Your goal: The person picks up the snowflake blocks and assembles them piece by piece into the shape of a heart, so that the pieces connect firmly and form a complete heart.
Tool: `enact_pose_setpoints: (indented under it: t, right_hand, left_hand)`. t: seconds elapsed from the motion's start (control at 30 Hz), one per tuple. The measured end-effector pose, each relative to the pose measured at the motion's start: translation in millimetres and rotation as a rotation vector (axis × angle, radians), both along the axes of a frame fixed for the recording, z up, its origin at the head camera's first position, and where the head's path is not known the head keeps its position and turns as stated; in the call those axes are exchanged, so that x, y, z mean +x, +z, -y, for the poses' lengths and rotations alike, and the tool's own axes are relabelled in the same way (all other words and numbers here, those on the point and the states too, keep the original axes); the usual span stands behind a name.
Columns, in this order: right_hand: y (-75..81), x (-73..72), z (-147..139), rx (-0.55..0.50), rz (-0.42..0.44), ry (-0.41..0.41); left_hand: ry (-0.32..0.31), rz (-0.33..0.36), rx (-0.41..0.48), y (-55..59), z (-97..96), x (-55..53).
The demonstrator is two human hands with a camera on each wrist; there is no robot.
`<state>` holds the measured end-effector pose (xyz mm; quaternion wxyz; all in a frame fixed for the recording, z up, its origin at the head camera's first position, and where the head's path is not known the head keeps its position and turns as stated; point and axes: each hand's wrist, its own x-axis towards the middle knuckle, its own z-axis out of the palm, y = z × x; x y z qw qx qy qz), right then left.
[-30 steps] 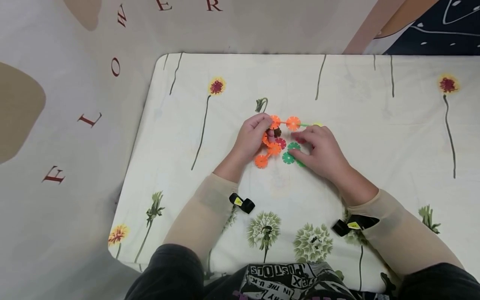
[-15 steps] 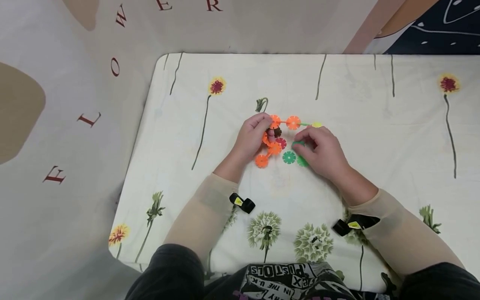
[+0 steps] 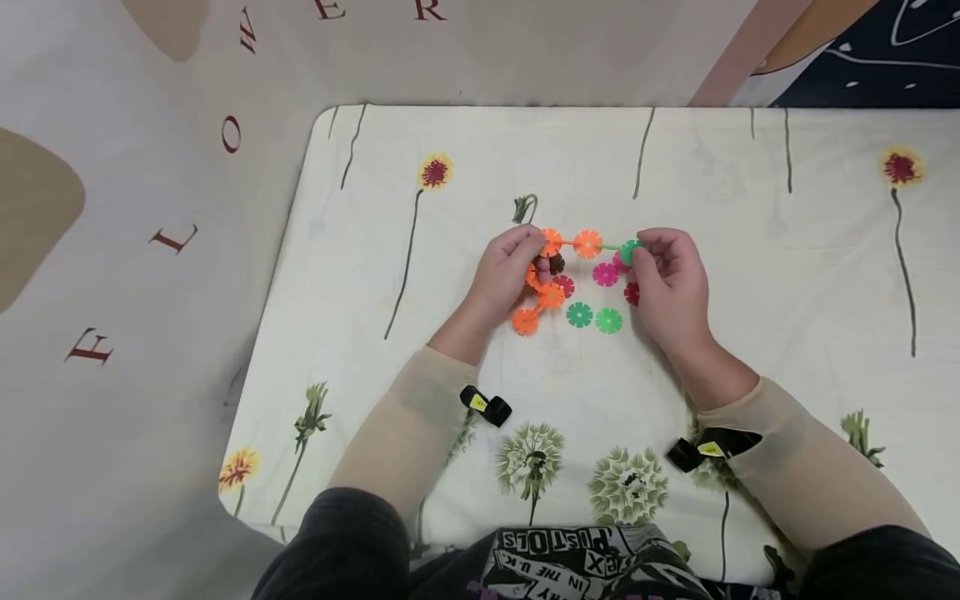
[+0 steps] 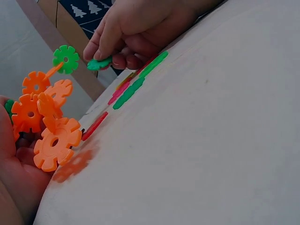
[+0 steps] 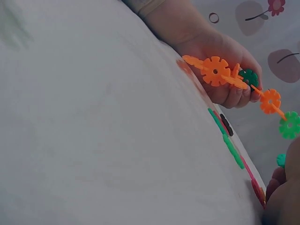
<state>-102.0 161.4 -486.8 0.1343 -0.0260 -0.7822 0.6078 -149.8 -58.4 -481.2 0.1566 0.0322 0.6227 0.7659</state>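
Observation:
My left hand (image 3: 504,271) grips a linked chain of slotted plastic snowflake discs, mostly orange (image 3: 587,244). A bright green disc (image 4: 65,59) stands edge-on in the head view at the chain's right end, and a dark green one (image 5: 248,78) sits by the left fingers. Between thumb and fingertips, my right hand (image 3: 671,287) pinches a loose teal-green snowflake disc (image 3: 628,252). In the head view it overlaps the chain's green end; the left wrist view shows a small gap between them. The lower orange discs (image 4: 57,144) hang just above the table.
Several loose discs lie flat under and between the hands: teal (image 3: 579,314), green (image 3: 608,321), magenta (image 3: 605,274), red (image 3: 632,293) and dark brown (image 3: 556,264). A flower-print cloth (image 3: 435,250) covers the table, whose far edge meets a printed backdrop (image 3: 562,58).
My right hand has picked a teal-green disc from the loose ones and carried it up and right to the chain's green end. The left hand stays put, still gripping the chain.

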Motion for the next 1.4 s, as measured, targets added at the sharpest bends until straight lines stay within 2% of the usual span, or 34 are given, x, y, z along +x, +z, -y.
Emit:
enact_pose_setpoints:
  t: [0.33, 0.97, 1.17, 1.4]
  right_hand:
    - [2.8, 0.6, 3.0, -0.151, -0.006, -0.022]
    - [-0.7, 0.6, 2.1, -0.216, -0.063, -0.002]
    - [-0.1, 0.8, 1.9, -0.226, -0.051, -0.008]
    - [-1.4, -0.1, 1.4, -0.222, -0.02, -0.02]
  left_hand:
    - [0.001, 0.006, 0.007, -0.8, 0.0, -0.1]
    - [0.001, 0.021, -0.026, -0.6, 0.1, 0.0]
    - [0.006, 0.025, -0.029, -0.4, -0.6, 0.2]
    - [0.008, -0.004, -0.041, -2.3, 0.2, 0.5]
